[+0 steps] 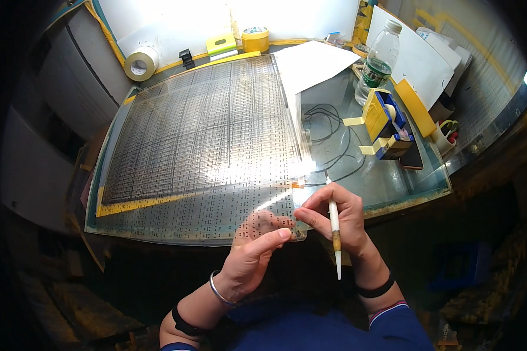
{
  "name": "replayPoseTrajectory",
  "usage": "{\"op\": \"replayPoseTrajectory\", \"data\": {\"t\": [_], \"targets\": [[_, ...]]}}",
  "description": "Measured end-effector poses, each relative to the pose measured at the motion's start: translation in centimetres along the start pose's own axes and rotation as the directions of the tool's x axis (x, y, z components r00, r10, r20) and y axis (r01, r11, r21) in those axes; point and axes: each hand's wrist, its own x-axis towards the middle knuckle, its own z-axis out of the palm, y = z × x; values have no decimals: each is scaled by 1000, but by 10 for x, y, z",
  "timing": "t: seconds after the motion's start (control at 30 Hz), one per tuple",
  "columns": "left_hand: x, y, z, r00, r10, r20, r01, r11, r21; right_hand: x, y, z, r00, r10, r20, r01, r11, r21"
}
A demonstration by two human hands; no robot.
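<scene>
blue shirt [310,327] nearest, the left hand [253,257] pinches the near right corner of the sheet [246,203] over the surface [386,187], likely steadying it, while the right hand [349,219], thumb and forefinger nearly together by that corner, cradles the pen [334,217] between its fingers, presumably freeing their tips.

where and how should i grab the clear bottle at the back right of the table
Probably best around the clear bottle's upper body, above its green label, coming from above and the left. It stands upright, its rounded sides suiting a thumb-and-fingers wrap; the yellow-and-blue tape dispenser crowds its near side, and a white board is to its right.
</scene>
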Motion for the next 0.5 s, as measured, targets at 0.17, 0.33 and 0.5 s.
{"op": "replayPoseTrajectory", "data": {"t": [0.17,0.33,0.5], "targets": [[0,-1,-2,1000,-2,9,2,1000,7,-1,1,0,1000,0,-7,-1,1000,-11],[0,-1,-4,1000,-5,6,5,1000,4,-1,2,0,1000,-11,-4,11,1000,-28],[-1,1,4,1000,-1,-26,1,1000,-8,-1,1,0,1000,-17,-17,17,1000,-22]]}}
